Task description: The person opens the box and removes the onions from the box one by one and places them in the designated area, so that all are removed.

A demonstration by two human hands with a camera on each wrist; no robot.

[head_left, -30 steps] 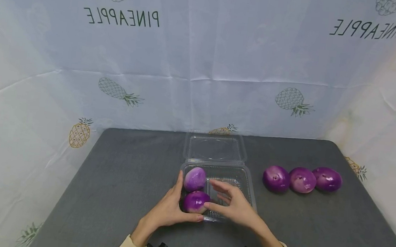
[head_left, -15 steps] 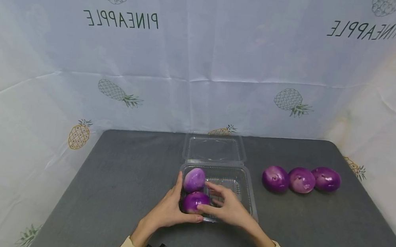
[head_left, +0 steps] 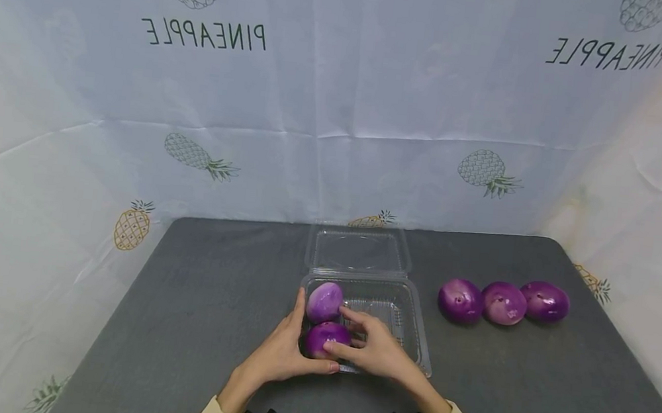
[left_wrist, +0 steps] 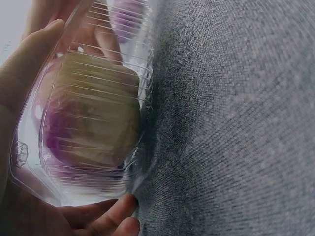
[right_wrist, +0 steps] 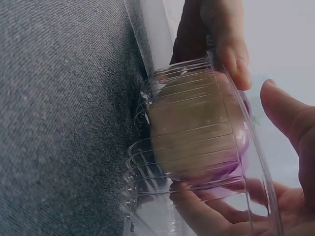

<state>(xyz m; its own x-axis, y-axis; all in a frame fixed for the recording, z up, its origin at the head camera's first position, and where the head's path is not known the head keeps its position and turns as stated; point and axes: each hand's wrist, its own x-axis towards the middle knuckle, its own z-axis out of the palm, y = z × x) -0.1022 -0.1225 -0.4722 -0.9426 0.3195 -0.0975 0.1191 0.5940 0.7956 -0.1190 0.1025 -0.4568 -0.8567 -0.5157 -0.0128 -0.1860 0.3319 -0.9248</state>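
Observation:
A clear plastic clamshell box [head_left: 411,307] lies on the table with its lid [head_left: 359,248] folded back. Inside, along the left side, sit two glossy purple round fruits with pale patches, the far one [head_left: 324,301] and the near one [head_left: 325,339]. My left hand [head_left: 281,348] holds the box at its near left corner, thumb along the front rim and fingers along the left wall. With thumb and fingers, my right hand [head_left: 374,347] grips the near purple fruit from the right. In the right wrist view, fingertips [right_wrist: 184,191] show through the wall, close against the fruit [right_wrist: 197,128].
Three more purple fruits [head_left: 461,301] [head_left: 504,303] [head_left: 544,301] stand in a row at the right on the dark grey table [head_left: 228,276]. A pineapple-printed cloth [head_left: 282,95] hangs behind the table's far edge.
My right hand has moved left, bringing its thumb and fingers around the near purple fruit. The left hand and the box have stayed almost in place.

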